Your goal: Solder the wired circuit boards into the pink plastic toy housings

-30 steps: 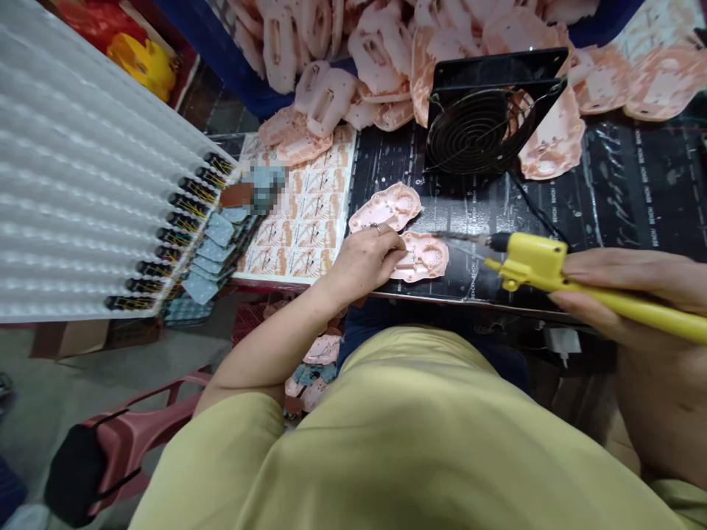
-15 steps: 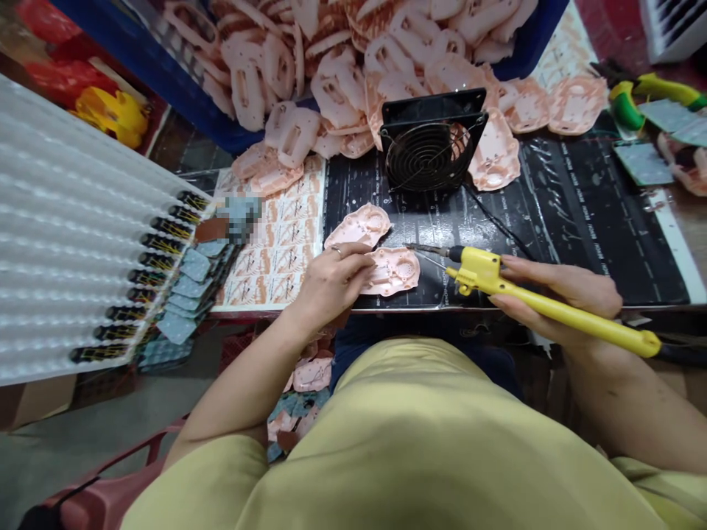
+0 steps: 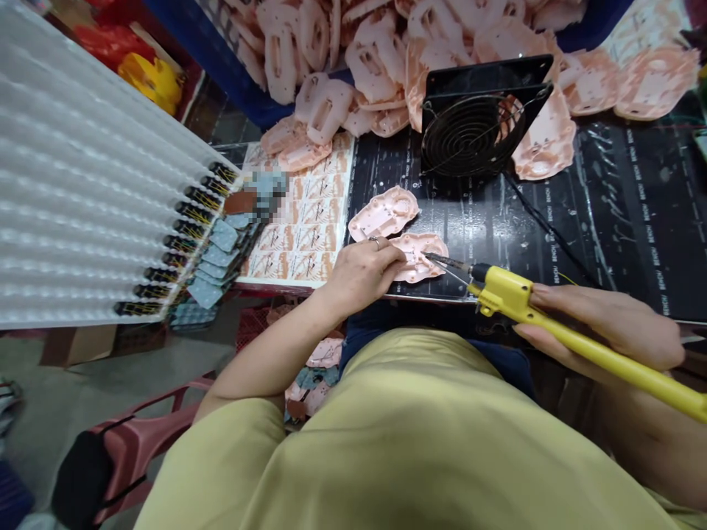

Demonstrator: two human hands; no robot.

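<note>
My right hand [image 3: 607,324] is closed around a yellow soldering iron [image 3: 511,291] with a wire feed tube beside its tip. The dark tip reaches over a pink plastic shell [image 3: 425,254] lying at the table's front edge. On the left end of that shell rests my left hand [image 3: 367,272], fingers bent and pressed together. Whether it pinches the shell or a small part on it is hidden by the fingers. A second pink shell [image 3: 384,213] lies just behind, close to my left fingers.
Behind the shells stands a black fan [image 3: 478,136], its cable [image 3: 544,228] running right. A blue crate [image 3: 226,66] heaped with pink shells is at the back. On the left, a white ridged tray [image 3: 93,191] holds black parts with yellow wires, beside stacked light-blue boards [image 3: 213,265].
The soldering iron's tip has moved from beside the front shell's upper edge to over its inside. The view has shifted, so the scene appears farther right. My left hand stays at the shell.
</note>
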